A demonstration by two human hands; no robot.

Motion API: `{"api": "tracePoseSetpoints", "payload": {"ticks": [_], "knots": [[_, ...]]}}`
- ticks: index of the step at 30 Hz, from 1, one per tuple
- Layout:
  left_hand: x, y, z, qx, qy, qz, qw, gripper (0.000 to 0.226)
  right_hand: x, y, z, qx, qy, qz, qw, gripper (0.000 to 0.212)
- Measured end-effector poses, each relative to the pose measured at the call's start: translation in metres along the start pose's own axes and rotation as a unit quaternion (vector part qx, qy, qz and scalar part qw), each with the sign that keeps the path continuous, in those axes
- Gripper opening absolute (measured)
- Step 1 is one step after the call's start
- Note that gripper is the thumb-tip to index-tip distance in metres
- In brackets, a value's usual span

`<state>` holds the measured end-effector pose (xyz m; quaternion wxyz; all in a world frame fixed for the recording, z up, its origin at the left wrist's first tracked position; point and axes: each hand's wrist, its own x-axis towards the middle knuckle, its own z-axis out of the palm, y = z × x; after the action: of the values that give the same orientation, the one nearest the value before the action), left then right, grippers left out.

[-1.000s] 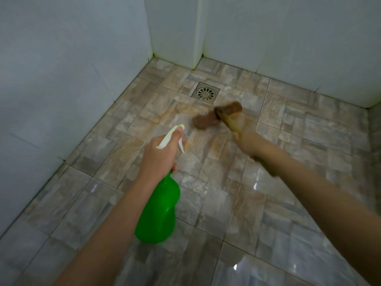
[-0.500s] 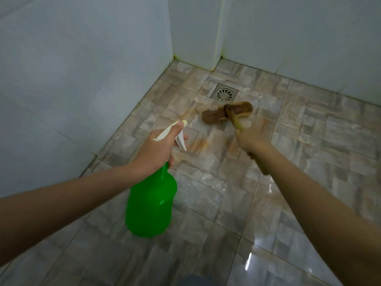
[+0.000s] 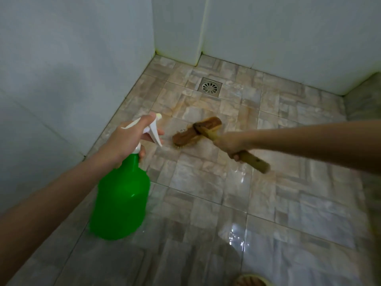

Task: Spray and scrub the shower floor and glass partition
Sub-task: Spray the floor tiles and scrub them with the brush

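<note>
Checking in from my end of the feed. Left hand [image 3: 127,139] is wrapped round the neck of the green plastic spray bottle with the white trigger head [image 3: 121,199], nozzle aimed down at the tiles. Right hand [image 3: 231,144] is fisted round the handle of the brown wooden long-handled scrub brush [image 3: 198,131]. Its head sits bristles-down on the beige stone-look tiled shower floor [image 3: 288,203], near the nozzle and on my side of the square metal drain [image 3: 210,87]. The tiles nearer me look wet and shiny, but there's orange-brown staining [image 3: 206,108] between brush and drain. So I'd call the floor partway done at best. The glass partition isn't in shot, so I can't judge it.
</note>
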<state>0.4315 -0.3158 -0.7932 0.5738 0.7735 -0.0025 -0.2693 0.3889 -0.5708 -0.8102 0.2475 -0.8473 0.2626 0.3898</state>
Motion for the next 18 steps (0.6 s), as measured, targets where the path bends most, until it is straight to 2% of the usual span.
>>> {"api": "tracePoseSetpoints", "payload": {"ticks": [3,7,10,12,15,18], "knots": [[0.003,-0.001,-0.018,0.032,-0.014,0.004,0.999,0.034,0.003,-0.018,0.018,0.075,0.006,0.025,0.997,0.028],[0.004,-0.002,-0.045,0.02,0.005,0.027,0.999,0.039,-0.038,-0.017,0.103,0.128,0.043,0.025,0.991,0.038],[0.006,-0.005,-0.062,0.003,0.025,0.036,0.999,0.033,-0.061,-0.018,0.161,0.204,0.07,0.081,0.973,0.04],[0.005,-0.01,-0.069,-0.003,0.042,0.042,0.998,0.03,-0.043,-0.031,0.159,0.209,0.111,0.068,0.969,0.041],[0.0,-0.018,-0.073,-0.016,0.057,0.052,0.997,0.034,0.006,-0.058,0.114,0.217,0.149,0.057,0.963,0.043],[-0.002,-0.023,-0.078,-0.028,0.062,0.049,0.996,0.032,0.018,-0.065,0.111,0.22,0.142,0.049,0.964,0.04]]}}
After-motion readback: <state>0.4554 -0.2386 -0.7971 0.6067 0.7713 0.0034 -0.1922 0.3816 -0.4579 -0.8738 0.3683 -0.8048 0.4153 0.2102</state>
